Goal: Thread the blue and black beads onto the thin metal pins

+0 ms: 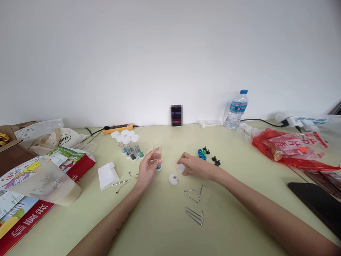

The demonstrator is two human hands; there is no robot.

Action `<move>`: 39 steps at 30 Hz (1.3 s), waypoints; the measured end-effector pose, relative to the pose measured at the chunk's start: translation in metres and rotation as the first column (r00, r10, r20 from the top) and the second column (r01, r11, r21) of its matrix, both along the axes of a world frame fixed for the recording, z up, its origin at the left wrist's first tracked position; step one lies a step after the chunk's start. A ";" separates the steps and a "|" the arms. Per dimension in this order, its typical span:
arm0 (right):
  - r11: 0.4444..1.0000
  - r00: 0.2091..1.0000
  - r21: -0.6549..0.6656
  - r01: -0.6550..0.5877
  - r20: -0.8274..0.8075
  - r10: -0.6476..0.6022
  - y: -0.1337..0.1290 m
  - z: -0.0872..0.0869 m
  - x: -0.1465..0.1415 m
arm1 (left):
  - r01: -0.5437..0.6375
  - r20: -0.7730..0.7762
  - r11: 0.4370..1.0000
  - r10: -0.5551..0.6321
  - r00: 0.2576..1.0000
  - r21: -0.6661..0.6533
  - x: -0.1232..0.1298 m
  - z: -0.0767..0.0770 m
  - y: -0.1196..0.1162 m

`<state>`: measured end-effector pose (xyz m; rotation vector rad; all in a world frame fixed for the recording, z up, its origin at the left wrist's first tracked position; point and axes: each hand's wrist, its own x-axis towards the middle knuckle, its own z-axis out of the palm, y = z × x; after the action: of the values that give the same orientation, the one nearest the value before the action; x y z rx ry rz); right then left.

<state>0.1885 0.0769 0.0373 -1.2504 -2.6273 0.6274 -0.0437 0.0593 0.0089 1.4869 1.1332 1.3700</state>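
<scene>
My left hand (148,166) is closed around an uncapped clear tube (158,147), which stands upright with something blue at its bottom. My right hand (190,164) pinches a white round cap (180,168) just above the table. Nearer to me lies a white cap with its hollow side up (173,180), holding small metal bits. Blue and green knob-like pieces (202,154) and black ones (216,161) sit beyond my right hand. Bent metal hex keys (195,215) lie in front, with more bent rods (197,195) above them. To the left stand several white-capped clear tubes (128,147).
A white paper packet (108,176) and thin metal tools (124,182) lie left. Farther left are a cloudy plastic jug (61,186) and a colourful box (77,169). Phone (176,115), water bottle (236,110) and yellow power strip (118,128) stand near the wall; a red bag (290,147) lies right.
</scene>
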 end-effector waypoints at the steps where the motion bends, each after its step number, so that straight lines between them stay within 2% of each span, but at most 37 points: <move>1: 1.000 1.000 0.022 0.001 0.002 -0.001 -0.002 -0.002 -0.003 | -0.002 -0.016 1.000 0.003 1.000 0.013 0.001 0.001 -0.001; 4: 0.998 0.998 0.061 0.034 -0.052 -0.031 -0.004 0.001 -0.006 | 0.011 -0.089 0.997 -0.004 0.996 0.071 0.003 0.005 -0.008; 7: 0.994 0.976 0.063 0.088 -0.202 -0.074 -0.008 0.017 -0.005 | 0.062 -0.235 0.991 -0.034 0.972 0.114 0.007 0.007 -0.016; 11: 0.996 0.944 0.048 0.077 -0.324 -0.058 -0.017 0.037 -0.005 | 0.101 -0.348 0.985 -0.047 0.936 0.138 0.012 0.008 -0.023; 15: 0.997 0.894 -0.054 0.062 -0.442 -0.079 -0.021 0.046 -0.005 | 0.104 -0.369 0.982 -0.039 0.929 0.158 0.015 0.008 -0.026; 18: 0.984 0.859 -0.174 0.021 -0.501 -0.107 -0.020 0.048 -0.005 | 0.115 -0.404 0.980 -0.040 0.914 0.163 0.015 0.008 -0.028; 20: 0.979 0.855 -0.203 -0.003 -0.509 -0.103 -0.020 0.048 -0.005 | 0.126 -0.433 0.978 -0.043 0.900 0.165 0.015 0.008 -0.028; 28: 0.982 0.856 -0.188 -0.025 -0.511 -0.076 -0.019 0.045 -0.005 | 0.144 -0.500 0.974 -0.039 0.865 0.173 0.016 0.007 -0.029; 39: 0.979 0.858 -0.195 -0.058 -0.512 -0.051 -0.018 0.044 -0.004 | 0.174 -0.513 0.968 -0.057 0.856 0.182 0.016 0.003 -0.028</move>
<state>0.1842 0.0588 0.0813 -0.9483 -2.1559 1.0864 -0.0280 0.0308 0.0117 2.1307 1.2009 1.0733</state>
